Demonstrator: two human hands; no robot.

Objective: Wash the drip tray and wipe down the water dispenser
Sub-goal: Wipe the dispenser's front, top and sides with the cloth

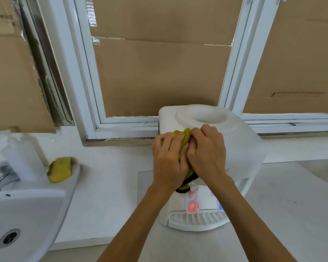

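Head view: both grips, left hand (169,159) and right hand (206,154), clutch yellow cloth (182,140) near sponge (61,169).

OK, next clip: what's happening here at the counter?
A person holds a yellow-green cloth bunched between both hands, left hand and right hand, in front of a white water dispenser on the counter. Each hand has a curled grip on the cloth. The drip tray sits in place at the dispenser's base. A yellow sponge lies on the rim of the sink to the left.
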